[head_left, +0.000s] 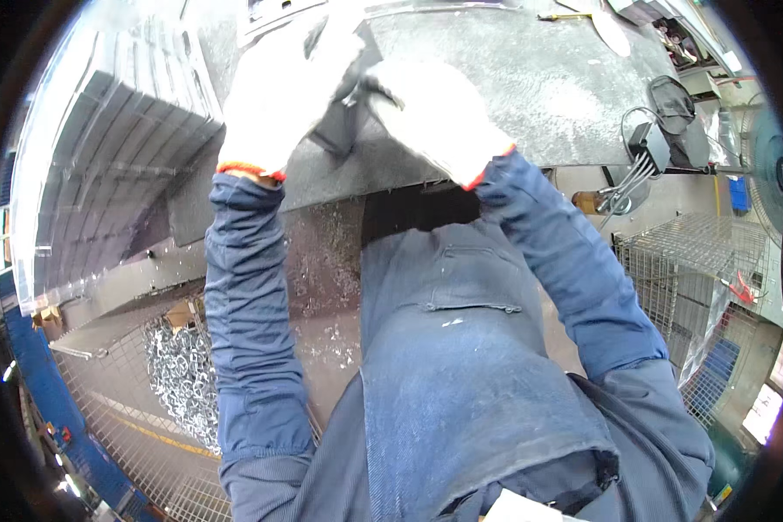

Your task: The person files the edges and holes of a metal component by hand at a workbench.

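Observation:
My left hand (pixel 280 97), in a white glove with an orange cuff, is closed over a dark grey, flat, narrow piece (pixel 339 135) above the workbench (pixel 513 70). The piece stands out below the fingers at a tilt, and its upper end shows between the hands. Gloved in the same white, my right hand (pixel 441 113) is closed close beside it on the right. A small dark bit shows at its fingertips; glare hides whether this is part of the same piece or a separate thing.
Stacked grey panels in clear plastic (pixel 117 148) rise at the left. A wire cage of shiny metal pieces (pixel 183 374) stands lower left, another mesh cage (pixel 692 248) at right. On the bench lie a yellow-handled tool (pixel 567 16) and a black pouch (pixel 674 109); a fan (pixel 767 165) is far right.

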The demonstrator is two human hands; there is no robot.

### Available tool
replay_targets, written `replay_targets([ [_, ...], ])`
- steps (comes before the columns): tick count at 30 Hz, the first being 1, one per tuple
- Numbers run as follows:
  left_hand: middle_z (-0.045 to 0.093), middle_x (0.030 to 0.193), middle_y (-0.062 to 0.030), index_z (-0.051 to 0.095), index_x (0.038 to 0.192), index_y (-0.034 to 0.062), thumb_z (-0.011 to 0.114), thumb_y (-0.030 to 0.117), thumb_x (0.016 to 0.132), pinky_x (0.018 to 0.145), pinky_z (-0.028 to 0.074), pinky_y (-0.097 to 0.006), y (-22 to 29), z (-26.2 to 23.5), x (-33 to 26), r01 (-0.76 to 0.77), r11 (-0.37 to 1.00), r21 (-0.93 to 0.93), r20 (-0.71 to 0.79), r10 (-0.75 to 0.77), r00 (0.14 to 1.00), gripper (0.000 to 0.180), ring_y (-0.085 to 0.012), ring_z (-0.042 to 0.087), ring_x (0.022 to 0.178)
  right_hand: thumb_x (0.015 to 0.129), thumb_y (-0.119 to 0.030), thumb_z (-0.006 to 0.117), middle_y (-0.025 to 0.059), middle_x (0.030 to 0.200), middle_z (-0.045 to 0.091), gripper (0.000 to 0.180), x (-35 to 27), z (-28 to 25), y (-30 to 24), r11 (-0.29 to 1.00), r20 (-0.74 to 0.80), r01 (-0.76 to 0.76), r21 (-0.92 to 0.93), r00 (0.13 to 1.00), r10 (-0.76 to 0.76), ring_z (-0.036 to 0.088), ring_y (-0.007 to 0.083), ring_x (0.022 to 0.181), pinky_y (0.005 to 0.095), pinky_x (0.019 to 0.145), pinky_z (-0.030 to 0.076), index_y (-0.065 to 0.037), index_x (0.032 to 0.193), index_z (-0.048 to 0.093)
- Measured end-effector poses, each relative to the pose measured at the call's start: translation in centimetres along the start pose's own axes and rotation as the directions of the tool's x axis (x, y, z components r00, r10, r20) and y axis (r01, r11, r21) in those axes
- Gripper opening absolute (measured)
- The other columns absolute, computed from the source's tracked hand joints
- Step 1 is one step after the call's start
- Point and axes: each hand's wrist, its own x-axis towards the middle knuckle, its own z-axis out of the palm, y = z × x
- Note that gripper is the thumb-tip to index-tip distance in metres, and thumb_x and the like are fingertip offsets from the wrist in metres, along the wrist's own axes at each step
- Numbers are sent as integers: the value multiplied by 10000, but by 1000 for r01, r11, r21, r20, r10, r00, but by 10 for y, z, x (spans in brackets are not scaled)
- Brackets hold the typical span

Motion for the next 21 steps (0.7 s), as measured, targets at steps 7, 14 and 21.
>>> replay_targets([
  [7, 791, 1288, -224, 743, 1414, 30, 736, 424, 1049, 1024, 571, -396, 18, -26, 17, 374, 804, -462, 127, -357, 925, 537, -331, 768, 1187, 1033, -276, 682, 146, 1057, 749, 247, -119, -94, -18, 877, 603, -411, 250, 774, 191, 728, 349, 1015, 444, 904, 580, -65, 1126, 770],
  [14, 799, 1249, -204, 752, 1439, 124, 665, 498, 1074, 1003, 567, -422, 32, -19, 31, 392, 814, -429, 133, -372, 918, 530, -381, 767, 1117, 1079, -451, 508, 244, 1174, 793, 525, -208, 22, 54, 825, 903, -549, -135, 274, 331, 742, 442, 1156, 546, 1022, 556, -29, 1144, 814],
  [21, 810, 1256, -195, 777, 1390, 71, 683, 495, 1075, 1029, 566, -387, 10, -23, 8, 419, 793, -441, 118, -411, 904, 537, -330, 777, 1147, 1048, -335, 644, 203, 1141, 774, 355, -132, -71, 0, 863, 891, -467, 195, 453, 44, 748, 402, 1089, 486, 978, 582, -39, 1180, 787],
])
